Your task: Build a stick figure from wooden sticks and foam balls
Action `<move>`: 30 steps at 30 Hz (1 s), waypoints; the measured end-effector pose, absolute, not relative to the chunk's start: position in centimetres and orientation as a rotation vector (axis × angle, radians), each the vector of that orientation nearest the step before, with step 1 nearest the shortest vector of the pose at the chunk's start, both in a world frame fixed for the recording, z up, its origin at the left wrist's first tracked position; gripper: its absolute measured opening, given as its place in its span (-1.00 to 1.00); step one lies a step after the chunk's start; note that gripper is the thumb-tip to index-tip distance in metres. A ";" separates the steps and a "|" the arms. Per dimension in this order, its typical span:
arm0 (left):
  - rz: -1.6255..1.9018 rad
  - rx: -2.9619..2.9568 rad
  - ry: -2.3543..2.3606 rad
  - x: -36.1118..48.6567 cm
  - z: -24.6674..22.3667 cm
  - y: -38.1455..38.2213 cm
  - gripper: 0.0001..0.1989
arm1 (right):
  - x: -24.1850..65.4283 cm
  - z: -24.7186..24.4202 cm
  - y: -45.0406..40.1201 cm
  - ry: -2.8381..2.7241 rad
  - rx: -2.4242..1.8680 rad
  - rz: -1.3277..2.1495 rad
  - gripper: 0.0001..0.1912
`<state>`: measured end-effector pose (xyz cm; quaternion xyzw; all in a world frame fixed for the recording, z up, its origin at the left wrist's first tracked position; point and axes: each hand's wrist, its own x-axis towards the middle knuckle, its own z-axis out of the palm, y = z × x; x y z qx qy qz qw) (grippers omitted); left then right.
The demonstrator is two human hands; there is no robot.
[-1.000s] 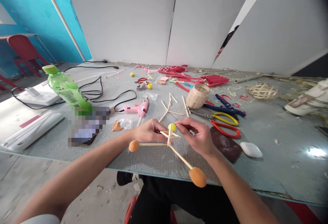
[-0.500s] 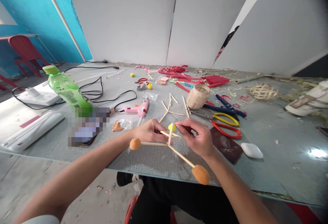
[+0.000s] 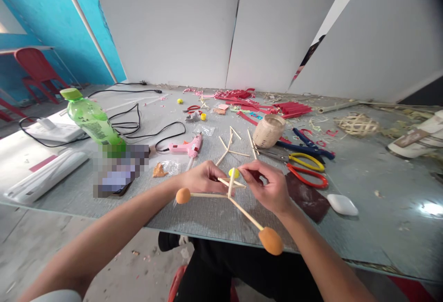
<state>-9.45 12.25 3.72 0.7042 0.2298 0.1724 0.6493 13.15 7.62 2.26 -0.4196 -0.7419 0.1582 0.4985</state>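
My left hand is closed around a small frame of pale wooden sticks, held above the near part of the table. Two of its sticks reach toward me and end in lumps of what looks like orange modelling clay, one at the left and a larger one at the right. Behind the upright stick shows a yellow clay lump. The thumb and forefinger of my right hand are pinched together at the right edge of that yellow lump. The sticks partly hide it.
Beyond my hands lie another stick figure, a pink glue gun and a jar. Pliers with red and yellow handles and a white case are at the right. A green bottle and a phone stand left.
Both hands keep the same hold, with the fingers almost still. The whole view has shifted very slightly.
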 end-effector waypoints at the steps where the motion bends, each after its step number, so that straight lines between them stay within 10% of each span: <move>1: 0.395 1.599 0.518 -9.4 3.8 12.2 -0.72 | 13.1 2.3 7.6 -1.782 -1.025 0.401 -0.84; 11: 0.409 1.656 0.482 -9.2 4.1 12.1 -0.70 | 13.8 2.7 8.0 -1.530 -1.000 1.194 -0.64; 30: 0.387 1.679 0.484 -9.5 3.0 12.6 -0.74 | 13.3 3.1 8.0 -1.555 -1.037 1.093 -0.68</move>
